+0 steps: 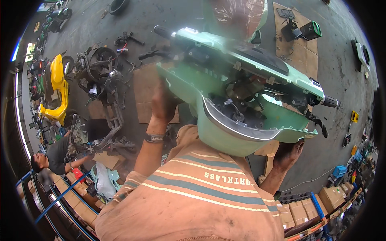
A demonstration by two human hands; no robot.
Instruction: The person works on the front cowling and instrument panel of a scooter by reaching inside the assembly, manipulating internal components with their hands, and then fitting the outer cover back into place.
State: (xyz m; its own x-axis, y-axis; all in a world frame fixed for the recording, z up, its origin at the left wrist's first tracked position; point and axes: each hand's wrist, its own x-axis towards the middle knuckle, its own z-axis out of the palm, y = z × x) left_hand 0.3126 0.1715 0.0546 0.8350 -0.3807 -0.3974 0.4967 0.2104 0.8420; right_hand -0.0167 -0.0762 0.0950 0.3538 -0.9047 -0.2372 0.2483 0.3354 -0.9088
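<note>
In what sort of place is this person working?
Probably a scooter workshop: there is a yellow scooter, a stripped frame near it, and a green front cover in the foreground.

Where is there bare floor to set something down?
Right: floor between the cardboard sheet and yellow item. Ahead: another patch between the tyre and left handlebar grip. Crowded: left, around the yellow bodywork and stripped frame; inside the green cover, around the wiring.

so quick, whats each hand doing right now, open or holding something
Left hand: at the left side of the mint-green curved plastic scooter cowl; fingers hidden, closure cannot be told.
Right hand: holding the cowl's right edge from underneath.
</note>
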